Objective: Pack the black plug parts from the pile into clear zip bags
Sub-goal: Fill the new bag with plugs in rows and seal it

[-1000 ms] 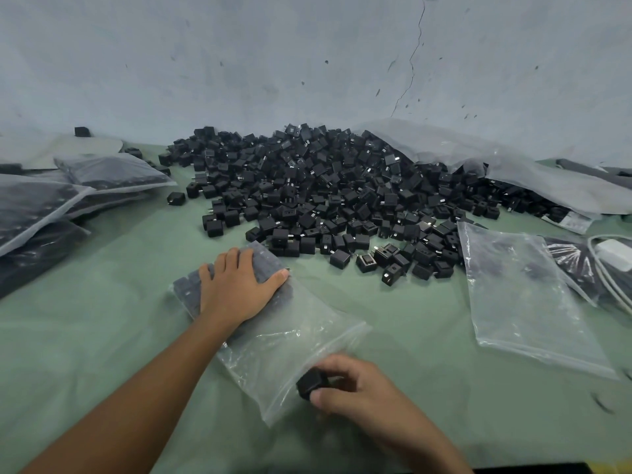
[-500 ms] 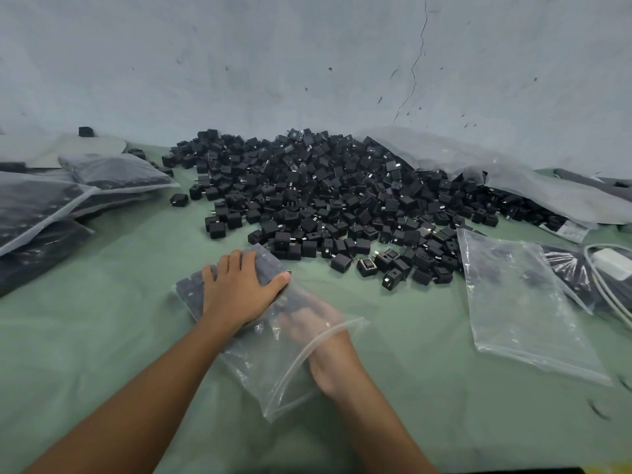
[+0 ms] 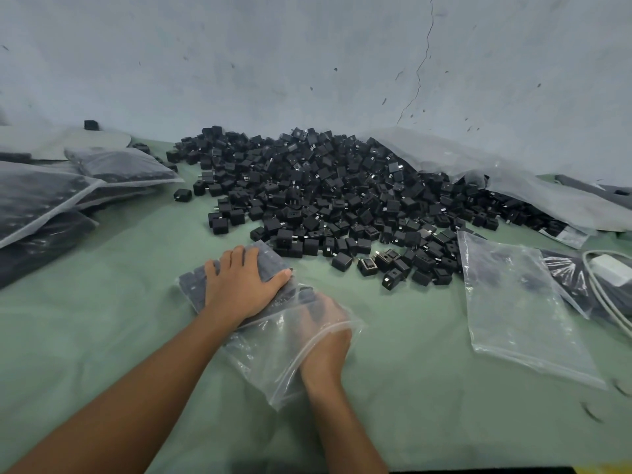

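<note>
While both hands work at one bag low in the frame, the scene reads so:
Left hand: the left hand lies flat, fingers spread and open, palm pressing the far, filled end of the clear zip bag against the tabletop.
Right hand: the right hand is pushed through the bag's open mouth, wrist outside, fingers inside; seen blurred through the plastic, so whether it grips a part cannot be told.
Zip bag: lies at centre-bottom of the frame, slanting from upper left to lower right, dark parts packed under the left palm, the near end loose and crinkled.
Pile: the pile of black plug parts spreads across the middle of the frame, just beyond the bag, some showing metal prongs.
Empty bag: a flat clear bag lies at right, apart from the hands.
Filled bags: several filled bags are stacked at the left edge.
Large sheet: a big plastic bag lies crumpled behind the pile at upper right.
Cable: a white cable and adapter sit at the far right edge.
</note>
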